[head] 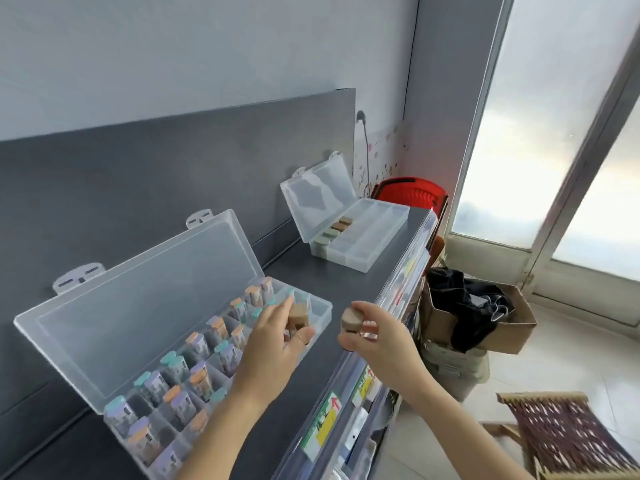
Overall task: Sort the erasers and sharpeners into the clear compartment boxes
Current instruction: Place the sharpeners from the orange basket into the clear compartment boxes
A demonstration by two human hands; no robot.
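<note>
A clear compartment box (320, 308) lies open at the near left of the grey desk, most cells filled with wrapped erasers with mint, orange and lilac ends (176, 368). My left hand (273, 344) hovers over its right end, shut on a tan block eraser (298, 315). Just right of the box, above the desk's front edge, my right hand (377, 336) pinches a round tan sharpener (351, 318). A second clear box (381, 223) stands open farther back, with a few brown and green pieces (337, 226) in its left compartments.
A grey back panel (173, 161) runs behind the desk (346, 271). Clear drawer fronts with labels (325, 424) line the desk's front. To the right stand a red stool (412, 194), a cardboard box with black cloth (474, 313) and a woven chair (561, 438).
</note>
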